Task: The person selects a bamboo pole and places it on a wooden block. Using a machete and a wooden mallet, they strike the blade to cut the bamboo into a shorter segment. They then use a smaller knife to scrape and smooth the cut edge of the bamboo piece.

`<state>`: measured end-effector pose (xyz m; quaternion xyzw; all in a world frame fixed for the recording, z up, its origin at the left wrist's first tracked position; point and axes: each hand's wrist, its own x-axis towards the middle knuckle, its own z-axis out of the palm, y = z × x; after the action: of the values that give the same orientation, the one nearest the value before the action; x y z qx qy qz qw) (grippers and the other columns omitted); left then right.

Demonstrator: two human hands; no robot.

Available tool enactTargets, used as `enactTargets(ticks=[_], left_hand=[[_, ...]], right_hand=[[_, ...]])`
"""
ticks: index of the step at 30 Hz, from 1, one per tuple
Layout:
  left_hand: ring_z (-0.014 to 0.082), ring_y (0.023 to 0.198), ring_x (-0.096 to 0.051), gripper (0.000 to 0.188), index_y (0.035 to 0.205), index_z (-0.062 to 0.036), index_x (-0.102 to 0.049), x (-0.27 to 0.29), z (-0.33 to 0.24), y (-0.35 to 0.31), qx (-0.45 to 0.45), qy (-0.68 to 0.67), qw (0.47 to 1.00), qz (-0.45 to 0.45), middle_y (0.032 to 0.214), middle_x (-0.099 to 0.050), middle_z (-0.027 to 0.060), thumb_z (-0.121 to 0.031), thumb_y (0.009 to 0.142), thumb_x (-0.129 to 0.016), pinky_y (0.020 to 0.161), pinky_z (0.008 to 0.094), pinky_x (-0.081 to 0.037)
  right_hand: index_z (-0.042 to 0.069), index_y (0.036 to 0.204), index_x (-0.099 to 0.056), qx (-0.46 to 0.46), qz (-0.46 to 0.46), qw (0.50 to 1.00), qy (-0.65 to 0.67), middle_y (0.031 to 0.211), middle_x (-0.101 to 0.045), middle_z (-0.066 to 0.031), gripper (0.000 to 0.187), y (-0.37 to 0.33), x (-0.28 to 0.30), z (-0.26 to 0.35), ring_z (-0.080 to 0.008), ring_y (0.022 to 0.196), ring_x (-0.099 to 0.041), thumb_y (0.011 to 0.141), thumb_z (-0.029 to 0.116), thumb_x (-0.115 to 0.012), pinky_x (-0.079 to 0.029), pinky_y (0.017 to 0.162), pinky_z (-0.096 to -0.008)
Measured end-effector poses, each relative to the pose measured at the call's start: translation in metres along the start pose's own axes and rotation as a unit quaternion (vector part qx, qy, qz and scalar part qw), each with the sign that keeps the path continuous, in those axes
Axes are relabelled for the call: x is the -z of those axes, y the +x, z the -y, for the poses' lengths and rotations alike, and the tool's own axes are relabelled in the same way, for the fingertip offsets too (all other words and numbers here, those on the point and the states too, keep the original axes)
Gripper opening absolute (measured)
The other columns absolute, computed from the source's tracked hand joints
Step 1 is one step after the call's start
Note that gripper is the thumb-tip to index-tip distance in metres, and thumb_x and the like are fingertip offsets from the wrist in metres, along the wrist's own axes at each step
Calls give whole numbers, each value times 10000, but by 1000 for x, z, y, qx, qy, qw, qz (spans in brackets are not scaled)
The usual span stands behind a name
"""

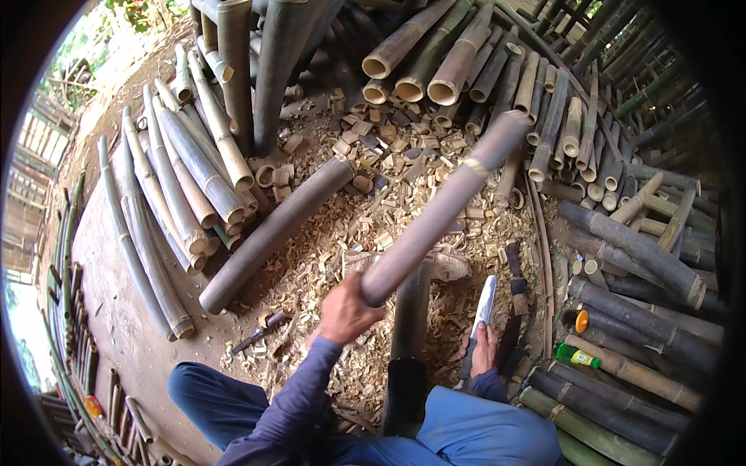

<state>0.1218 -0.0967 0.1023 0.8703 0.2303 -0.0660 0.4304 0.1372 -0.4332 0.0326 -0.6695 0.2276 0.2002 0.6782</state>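
My left hand (347, 311) is closed around the near end of a bamboo pole (423, 225). The pole slants up and away to the right, its far end smeared by motion. To the right, above my knee, my right hand (483, 348) grips a knife (485, 301) with its pale blade pointing away from me. Under the held pole lies a chipped wooden block (451, 267). A dark bamboo length (409, 326) runs from the block back between my legs. Left of it, a thick bamboo piece (280, 233) rests on the shavings.
Wood shavings (404, 179) cover the ground ahead. Cut bamboo poles lie at left (179, 163), back (458, 62) and right (645, 326). A dark-handled tool (260, 330) lies near my left knee, another tool (514, 276) beyond the knife. A green bottle (576, 354) sits among the right-hand poles.
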Motion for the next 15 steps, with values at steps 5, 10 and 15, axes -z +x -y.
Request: enactTargets(ticks=[5,10,15], left_hand=[[281,786,-721,525,1109,9,-616,36,79,2,36,142,986,-82,970,-713,193,-210,698,-857,710,402,-630],[379,1236,-541,843,1392,-10,-456,72,64,32,-37,210,967,-143,1323,-539,278,-242,697,-872,1076,496,-455],[390,1169,-625,865,1484,-47,-387,-40,-29,-17,-260,2,957,126,1286,-603,279,-264,771,-826,1040,478,-492]], right_hand=[[44,1007,-557,-51,35,994,92,684,-560,-65,340,-8,-15,-4,-191,514,-562,1065,377,-516,-517,490,-361],[66,1140,-556,-56,50,961,267,964,-643,-90,187,-1,-49,20,-248,868,-666,1009,199,-571,-574,785,-427],[18,1388,-449,-7,175,940,294,1432,-528,-202,443,-30,-83,56,-310,1313,-518,996,169,-592,-398,1091,-474]])
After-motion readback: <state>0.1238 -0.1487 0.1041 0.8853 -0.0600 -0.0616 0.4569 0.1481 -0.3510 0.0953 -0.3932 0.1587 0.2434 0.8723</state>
